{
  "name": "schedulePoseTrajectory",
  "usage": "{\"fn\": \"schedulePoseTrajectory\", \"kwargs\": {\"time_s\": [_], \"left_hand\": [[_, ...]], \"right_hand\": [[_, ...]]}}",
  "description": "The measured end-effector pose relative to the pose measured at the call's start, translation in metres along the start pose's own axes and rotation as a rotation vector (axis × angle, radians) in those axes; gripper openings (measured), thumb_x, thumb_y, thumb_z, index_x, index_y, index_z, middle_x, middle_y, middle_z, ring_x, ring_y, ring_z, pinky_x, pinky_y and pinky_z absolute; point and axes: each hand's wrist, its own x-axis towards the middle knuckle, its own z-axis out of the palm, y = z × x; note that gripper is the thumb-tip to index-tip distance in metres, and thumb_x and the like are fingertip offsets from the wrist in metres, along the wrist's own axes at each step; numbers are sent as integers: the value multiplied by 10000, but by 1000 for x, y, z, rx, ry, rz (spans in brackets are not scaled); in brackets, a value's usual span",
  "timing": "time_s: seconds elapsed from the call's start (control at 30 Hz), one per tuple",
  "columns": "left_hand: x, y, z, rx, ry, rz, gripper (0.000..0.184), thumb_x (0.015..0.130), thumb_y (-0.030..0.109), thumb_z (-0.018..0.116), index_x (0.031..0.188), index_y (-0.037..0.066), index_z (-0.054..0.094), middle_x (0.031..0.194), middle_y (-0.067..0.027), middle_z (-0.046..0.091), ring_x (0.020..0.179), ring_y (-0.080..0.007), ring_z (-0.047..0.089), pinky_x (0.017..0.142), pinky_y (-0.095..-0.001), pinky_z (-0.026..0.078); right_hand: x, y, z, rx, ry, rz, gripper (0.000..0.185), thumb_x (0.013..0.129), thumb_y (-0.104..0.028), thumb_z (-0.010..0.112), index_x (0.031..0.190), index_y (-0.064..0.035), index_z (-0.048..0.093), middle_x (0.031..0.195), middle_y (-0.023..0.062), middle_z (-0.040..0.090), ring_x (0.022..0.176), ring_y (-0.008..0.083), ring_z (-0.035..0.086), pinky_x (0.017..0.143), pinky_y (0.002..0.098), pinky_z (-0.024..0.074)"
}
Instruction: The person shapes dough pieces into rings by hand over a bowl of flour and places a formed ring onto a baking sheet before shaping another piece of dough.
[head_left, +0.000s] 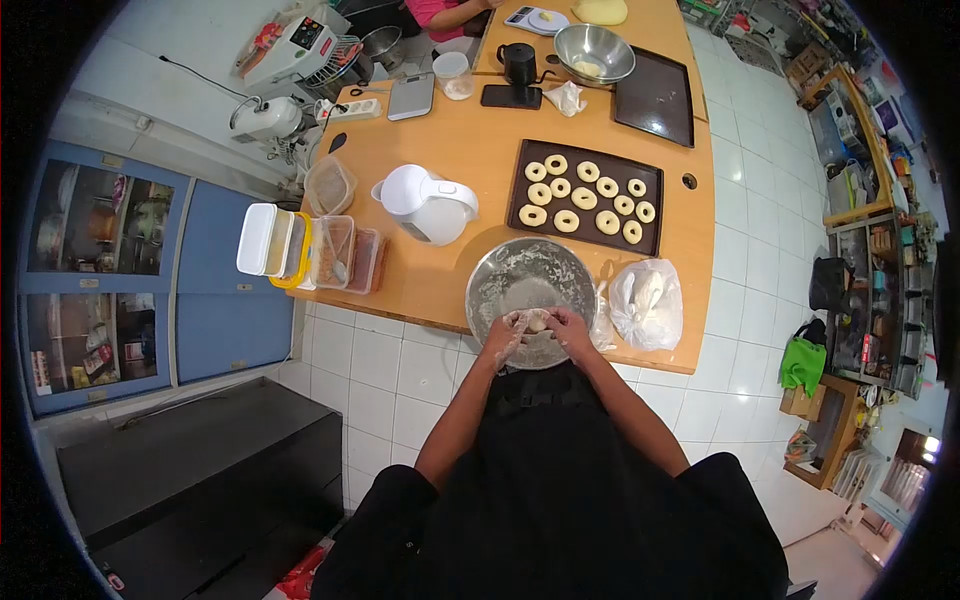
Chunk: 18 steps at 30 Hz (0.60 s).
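Observation:
A small piece of dough [537,322] is held between my two hands over a wide steel bowl [490,270] dusted with flour. My left hand [507,334], whitened with flour, closes its fingers on the dough's left side. From the right, my right hand [570,333] grips the same piece. Just beyond the bowl, a dark baking tray [520,192] carries several dough rings [585,173]. To the right of the bowl lies a clear plastic bag [647,303] with a pale mass inside.
A white electric kettle [425,205] and plastic containers [333,250] stand on the left of the wooden table [430,290]. Farther back are a kitchen scale [411,97], a black kettle [518,63], another steel bowl [610,52] and a dark tray [655,95]. A person's pink sleeve [440,14] shows at the far end.

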Motion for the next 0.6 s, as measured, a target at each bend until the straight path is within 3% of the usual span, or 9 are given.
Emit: {"fn": "schedulePoseTrajectory", "kwargs": {"time_s": [0.33,0.6], "left_hand": [[-2,6,2,9,-20,0,373,893,294,597,1096,-19,593,966,-67,652,834,-126,614,646,-264,488],[1,7,-5,135,-84,27,362,853,292,644,1054,-7,620,918,-61,661,808,-124,623,644,-267,480]], "right_hand": [[0,-3,0,-23,16,-49,251,884,-224,603,1035,-25,630,835,5,645,716,62,560,610,225,440],[6,5,-1,-99,-18,-94,233,899,-166,568,1070,-18,624,902,13,662,772,72,586,650,208,444]]}}
